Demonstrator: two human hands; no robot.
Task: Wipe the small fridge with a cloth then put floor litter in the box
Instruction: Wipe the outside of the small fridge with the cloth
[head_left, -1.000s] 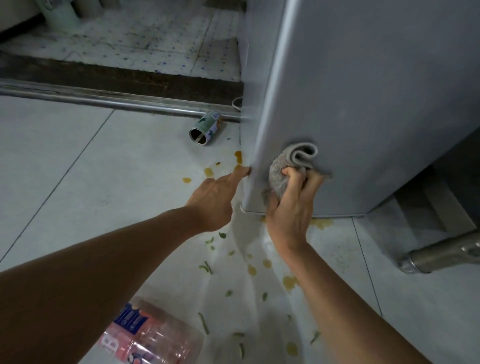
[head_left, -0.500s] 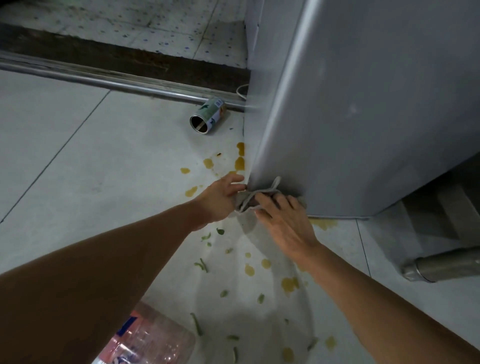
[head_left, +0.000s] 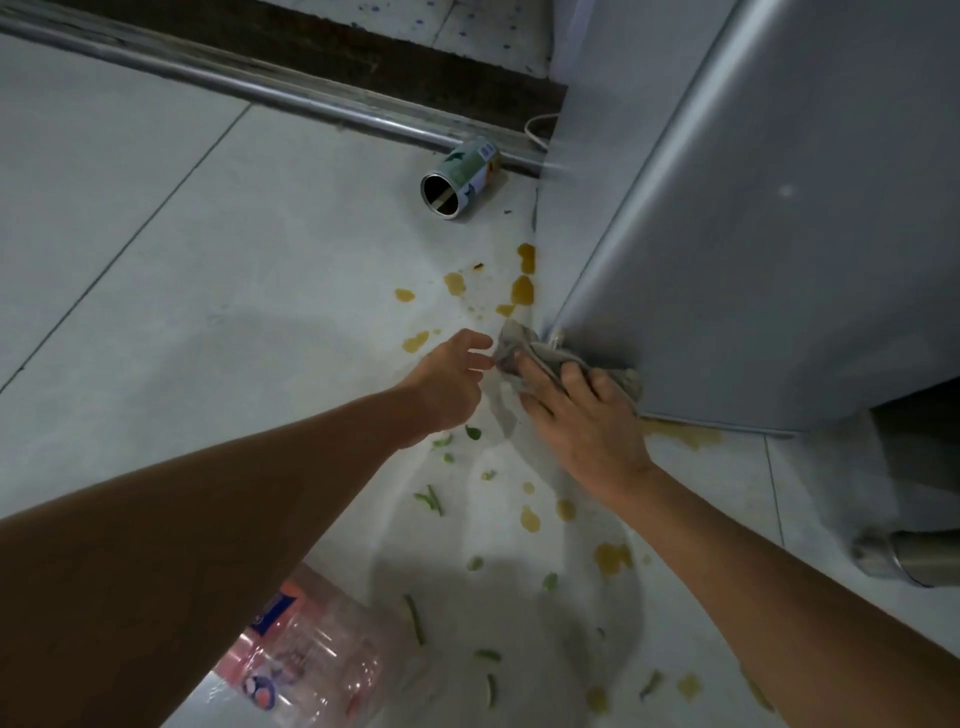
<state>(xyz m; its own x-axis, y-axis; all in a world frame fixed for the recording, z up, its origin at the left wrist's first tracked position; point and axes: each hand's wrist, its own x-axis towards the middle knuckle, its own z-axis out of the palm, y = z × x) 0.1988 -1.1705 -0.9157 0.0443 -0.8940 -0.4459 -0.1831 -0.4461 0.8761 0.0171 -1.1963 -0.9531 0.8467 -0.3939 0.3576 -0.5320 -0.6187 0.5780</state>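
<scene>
The small grey fridge (head_left: 779, 218) stands at the upper right on the white tiled floor. A crumpled grey cloth (head_left: 524, 348) lies on the floor at the fridge's bottom front corner. My right hand (head_left: 582, 415) presses flat on the cloth, fingers spread. My left hand (head_left: 449, 376) hovers just left of it, fingers loosely curled, fingertips beside the cloth's edge. Floor litter: an empty tin can (head_left: 460, 179) lying on its side near the fridge, and a crushed clear plastic bottle (head_left: 306, 660) with a pink label under my left forearm. No box is in view.
Yellow spill spots (head_left: 522, 291) and green vegetable scraps (head_left: 431, 499) dot the floor around my hands. A metal door track (head_left: 260, 88) runs across the top. A metal flask (head_left: 904, 561) lies at the right edge. A white cord (head_left: 537, 127) curls behind the fridge.
My right hand carried the cloth from the fridge's lower side down to the floor and now presses it flat. My left hand left the fridge corner and drew back slightly beside the cloth.
</scene>
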